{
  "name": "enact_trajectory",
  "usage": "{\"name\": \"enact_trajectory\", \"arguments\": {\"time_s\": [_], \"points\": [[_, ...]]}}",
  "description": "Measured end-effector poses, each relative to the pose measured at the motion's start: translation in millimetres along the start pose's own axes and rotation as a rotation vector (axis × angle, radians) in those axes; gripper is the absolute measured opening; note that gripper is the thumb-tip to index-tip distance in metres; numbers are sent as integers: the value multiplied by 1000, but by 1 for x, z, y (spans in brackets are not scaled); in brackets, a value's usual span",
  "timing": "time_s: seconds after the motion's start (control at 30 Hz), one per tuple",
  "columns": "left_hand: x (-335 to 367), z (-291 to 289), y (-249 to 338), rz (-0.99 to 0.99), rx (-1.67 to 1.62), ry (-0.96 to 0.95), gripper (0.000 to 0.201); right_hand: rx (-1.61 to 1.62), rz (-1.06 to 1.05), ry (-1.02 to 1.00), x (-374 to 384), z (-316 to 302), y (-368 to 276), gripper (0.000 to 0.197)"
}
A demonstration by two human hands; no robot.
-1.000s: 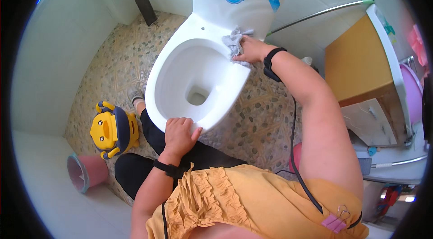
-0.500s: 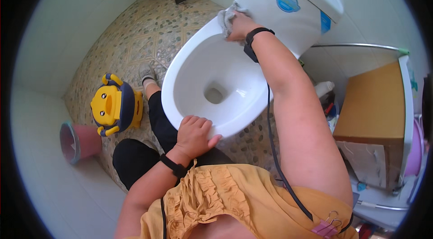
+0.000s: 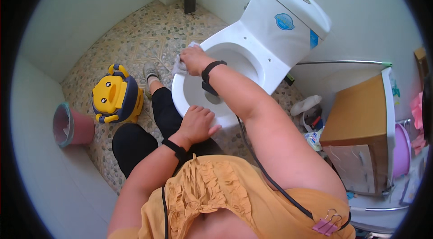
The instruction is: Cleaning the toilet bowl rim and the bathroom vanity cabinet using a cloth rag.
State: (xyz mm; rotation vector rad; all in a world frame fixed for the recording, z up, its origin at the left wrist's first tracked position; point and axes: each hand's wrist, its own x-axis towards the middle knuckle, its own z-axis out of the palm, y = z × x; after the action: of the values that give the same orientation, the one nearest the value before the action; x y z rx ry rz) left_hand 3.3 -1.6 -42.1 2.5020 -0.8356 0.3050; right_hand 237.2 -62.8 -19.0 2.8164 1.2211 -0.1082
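Cloth (image 3: 179,65): light grey, bunched, pressed on the bowl's left rim by the right hand (image 3: 195,60). Fingers are curled over it and it is clamped between fingers and rim; fingertips are partly hidden, so the exact pinch cannot be told. Right forearm is stretched across the bowl opening, so the interior is partly covered.

Left hand (image 3: 197,124) is rested on the front rim of the toilet bowl (image 3: 177,92), back of hand up. 4 fingers are laid side by side, thumb is spread away from them. No cloth is held there; whether the rim is squeezed cannot be told.

Tank (image 3: 279,42) is set at upper right, lid closed; a round blue sticker (image 3: 284,22) is stuck on its front. 2 holes are visible in the bowl deck ahead of the tank.

1 black band is worn on each wrist. A black cable (image 3: 258,160) is run along the right arm.

Left side: yellow-and-navy potty seat (image 3: 109,94) is placed on the pebbled floor (image 3: 135,42), pink bin (image 3: 84,129) just beside it. Right side: brown box (image 3: 354,115), white bottle (image 3: 306,105) near it, purple basin (image 3: 400,151) partly hidden behind.
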Motion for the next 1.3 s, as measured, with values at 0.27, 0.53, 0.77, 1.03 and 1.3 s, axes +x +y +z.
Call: {"name": "enact_trajectory", "arguments": {"time_s": [0.27, 0.53, 0.77, 1.03, 1.3], "points": [[-13, -44, 1, -54, -170, 470, 21, 11, -125, 109, -43, 9, -57, 41], [-41, -59, -14, -186, -155, 592, 25, 415, -379, -245, -116, -11, -120, 56], [-45, -43, -13, -209, -145, 494, 33, 526, -46, 229, -227, -10, -132, 65], [-45, -19, 1, -172, -108, 280, 46, 364, 58, 450, -291, 49, -23, 51], [-39, -5, 10, -186, 117, 144, 49, 415, 706, 766, -290, 68, 77, 61]]}}
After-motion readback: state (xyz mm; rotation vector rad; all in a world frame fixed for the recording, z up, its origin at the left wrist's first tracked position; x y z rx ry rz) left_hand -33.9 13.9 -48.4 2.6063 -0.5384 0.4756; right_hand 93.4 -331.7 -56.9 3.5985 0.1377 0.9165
